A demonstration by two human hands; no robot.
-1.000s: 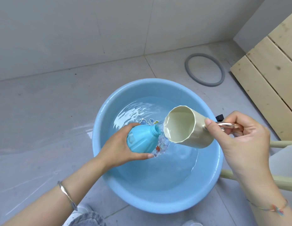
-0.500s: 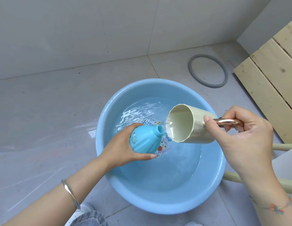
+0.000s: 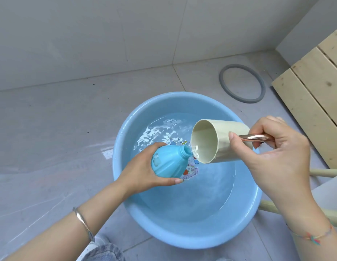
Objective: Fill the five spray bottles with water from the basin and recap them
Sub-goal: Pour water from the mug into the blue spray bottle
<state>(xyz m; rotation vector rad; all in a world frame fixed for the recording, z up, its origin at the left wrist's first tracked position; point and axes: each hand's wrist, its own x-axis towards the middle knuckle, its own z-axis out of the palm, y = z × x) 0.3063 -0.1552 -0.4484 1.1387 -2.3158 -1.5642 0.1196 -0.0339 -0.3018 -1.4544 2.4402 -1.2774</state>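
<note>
A light blue basin of water stands on the grey tiled floor. My left hand grips an uncapped blue spray bottle over the basin, its neck pointing up and right. My right hand holds a cream cup by its shiny metal handle. The cup lies tipped on its side with its rim right at the bottle's mouth, and a thin stream of water runs from it into the neck. No other bottles or caps are in view.
A grey rubber ring lies on the floor behind the basin. Pale wooden slats stand at the right. Wooden poles run along the right edge. A clear plastic sheet covers the floor at the left.
The cup has tipped a little further and its rim now sits closer to the bottle's mouth. Both hands stay over the basin; the view has shifted slightly.
</note>
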